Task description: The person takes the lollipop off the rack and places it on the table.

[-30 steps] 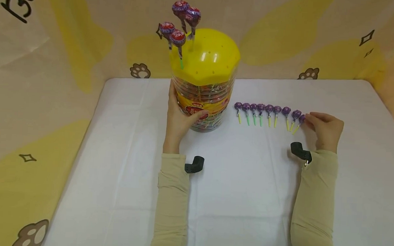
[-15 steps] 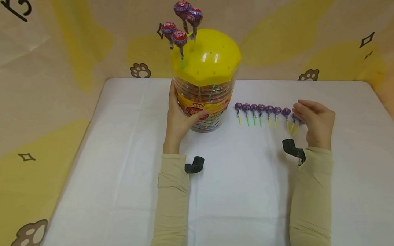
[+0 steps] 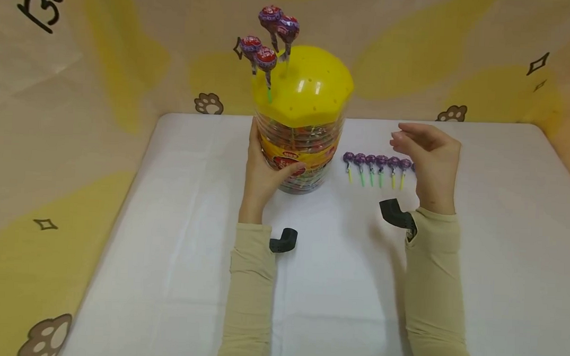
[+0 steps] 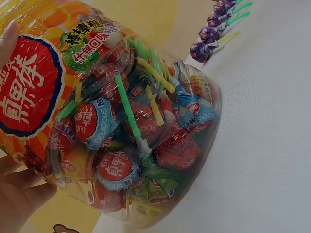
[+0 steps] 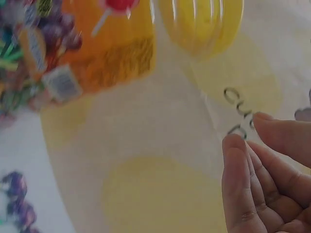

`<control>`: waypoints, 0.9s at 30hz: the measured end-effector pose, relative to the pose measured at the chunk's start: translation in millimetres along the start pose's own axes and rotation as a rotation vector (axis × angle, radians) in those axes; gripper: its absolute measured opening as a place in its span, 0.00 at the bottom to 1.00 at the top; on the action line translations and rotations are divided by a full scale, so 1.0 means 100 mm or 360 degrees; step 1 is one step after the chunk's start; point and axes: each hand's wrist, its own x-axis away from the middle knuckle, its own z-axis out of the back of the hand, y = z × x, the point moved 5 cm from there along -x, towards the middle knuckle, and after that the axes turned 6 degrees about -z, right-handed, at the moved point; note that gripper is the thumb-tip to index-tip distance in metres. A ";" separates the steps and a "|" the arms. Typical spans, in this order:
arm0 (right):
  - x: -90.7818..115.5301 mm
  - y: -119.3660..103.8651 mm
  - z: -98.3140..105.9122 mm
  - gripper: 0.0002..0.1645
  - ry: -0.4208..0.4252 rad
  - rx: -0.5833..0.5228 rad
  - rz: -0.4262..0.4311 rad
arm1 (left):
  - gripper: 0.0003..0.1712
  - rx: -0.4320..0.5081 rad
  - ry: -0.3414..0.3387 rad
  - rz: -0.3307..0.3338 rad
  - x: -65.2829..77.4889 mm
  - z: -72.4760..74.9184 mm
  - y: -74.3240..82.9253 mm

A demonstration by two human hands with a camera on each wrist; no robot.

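A clear plastic jar (image 3: 311,132) full of wrapped lollipops stands near the back of the table, under a yellow domed lid (image 3: 317,102) with small holes. My left hand (image 3: 258,185) grips its left side, thumb across the orange label; the left wrist view shows the jar (image 4: 155,145) close up, with fingers under it. Several purple-wrapped lollipops (image 3: 266,59) stand upright in the lid's left side. My right hand (image 3: 433,163) is raised above the right end of a row of purple lollipops (image 3: 382,161), hiding part of it. Its thumb and fingers (image 5: 235,170) are apart, with nothing between them.
Under everything lies a white tablecloth (image 3: 337,286). A yellow and cream cloth backdrop (image 3: 395,55) with paw prints rises behind the table and at its sides. Black curved mounts (image 3: 284,240) sit at both wrists.
My right hand has moved left and up from the right end of the lollipop row, no lollipop visible in it. The left hand stays on the jar. The head view has shifted slightly.
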 end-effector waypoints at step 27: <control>-0.03 -0.68 -1.42 0.13 -0.0346 0.0279 0.0377 | 0.66 0.0010 -0.0009 0.0014 0.01 0.01 -0.01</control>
